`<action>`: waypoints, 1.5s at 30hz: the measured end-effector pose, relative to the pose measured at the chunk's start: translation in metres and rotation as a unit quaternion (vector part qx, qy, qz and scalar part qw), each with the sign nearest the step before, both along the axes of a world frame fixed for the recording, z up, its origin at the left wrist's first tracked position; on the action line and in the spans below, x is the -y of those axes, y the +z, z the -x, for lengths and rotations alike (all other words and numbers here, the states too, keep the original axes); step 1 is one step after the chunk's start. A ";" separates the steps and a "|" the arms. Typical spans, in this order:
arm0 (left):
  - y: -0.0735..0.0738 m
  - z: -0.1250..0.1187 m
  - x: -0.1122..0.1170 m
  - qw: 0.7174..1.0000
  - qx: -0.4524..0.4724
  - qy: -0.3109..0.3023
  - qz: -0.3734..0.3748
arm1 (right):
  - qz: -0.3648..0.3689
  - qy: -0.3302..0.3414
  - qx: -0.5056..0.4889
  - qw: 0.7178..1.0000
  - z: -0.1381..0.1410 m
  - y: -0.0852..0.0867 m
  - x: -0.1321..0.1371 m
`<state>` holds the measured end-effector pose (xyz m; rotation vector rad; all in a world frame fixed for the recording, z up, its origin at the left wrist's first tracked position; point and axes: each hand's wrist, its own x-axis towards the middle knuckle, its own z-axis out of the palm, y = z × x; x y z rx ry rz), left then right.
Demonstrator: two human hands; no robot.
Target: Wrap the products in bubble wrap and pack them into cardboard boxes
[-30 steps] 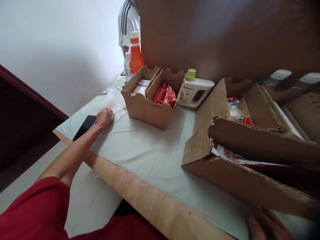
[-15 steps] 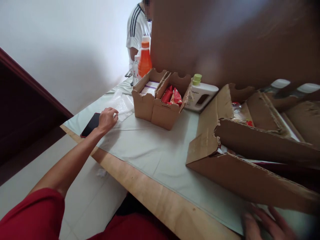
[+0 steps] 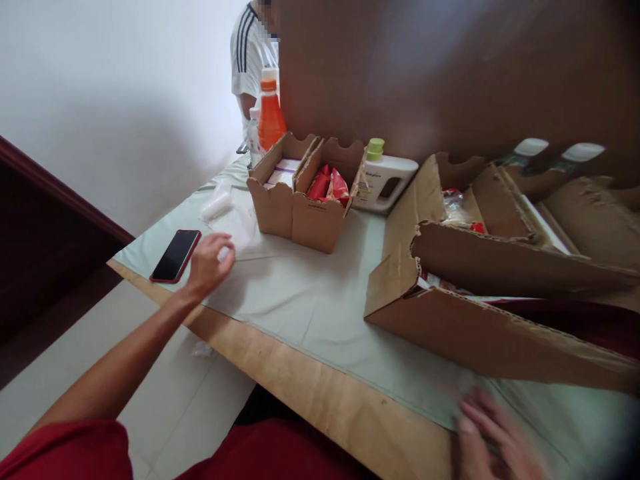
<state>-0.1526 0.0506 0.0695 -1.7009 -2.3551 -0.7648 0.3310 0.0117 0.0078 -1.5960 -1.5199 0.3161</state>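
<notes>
My left hand (image 3: 210,265) is over the pale cloth, beside the phone (image 3: 176,256) with its black screen and red case. Its fingers curl toward the thumb and seem to pinch the near edge of a clear plastic wrap (image 3: 239,225); the contact is partly hidden. Low on the right, my right hand (image 3: 495,437) is smeared by motion near the table's front edge, its fingers stretched out and holding nothing that I can see. In front of it is a large cardboard box (image 3: 500,337).
Two small cardboard boxes (image 3: 273,210) hold white packs and red packets (image 3: 330,185). Behind stand an orange bottle (image 3: 271,120), a clear bottle (image 3: 253,140) and a white jug (image 3: 393,179) with a green cap. A person in a white shirt (image 3: 245,53) is beyond the table.
My left hand has drawn back from over the phone, baring its screen. The plastic wrap now lies differently, part of it rolled up. My right hand has shifted left, and the view has turned slightly.
</notes>
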 end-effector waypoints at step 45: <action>0.026 -0.150 0.037 0.899 0.230 -0.343 0.147 | 0.047 0.230 -0.131 0.963 0.010 0.042 0.013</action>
